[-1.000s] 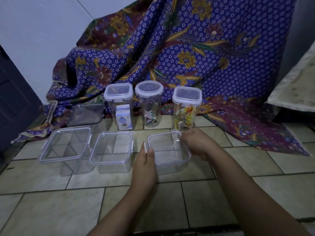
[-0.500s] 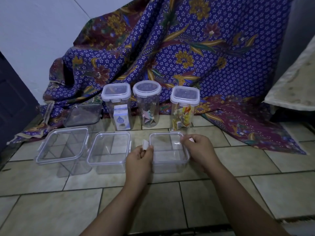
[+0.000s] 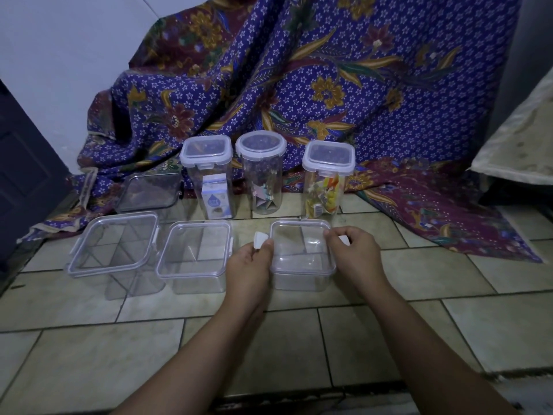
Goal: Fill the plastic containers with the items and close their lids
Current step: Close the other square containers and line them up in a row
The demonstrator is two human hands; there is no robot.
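Left hand [image 3: 250, 262]: thumb and forefinger pinch the left flap [image 3: 259, 238], a small white plastic tab standing out from the lid's edge, not latched down. Right hand [image 3: 353, 253]: fingers curled around the right flap [image 3: 344, 240], which they mostly hide.

Between the two grips sits the small tub [image 3: 302, 265], on the tile floor [image 3: 269, 339]. It is clear hard plastic, square with rounded corners, and nothing shows inside. Its clear lid [image 3: 299, 238] lies flat on the rim.

Just outward of the left grip stands a second square tub [image 3: 194, 259], lidded. Beyond it is a larger tub [image 3: 113, 247].

Beyond both grips stand three tall closed jars:
- a square one [image 3: 208, 163] holding a carton [image 3: 217, 200]
- a round one [image 3: 263, 175] holding folded paper
- a square one [image 3: 327, 163] holding yellow packets

Behind them hangs a patterned cloth [image 3: 299, 85].
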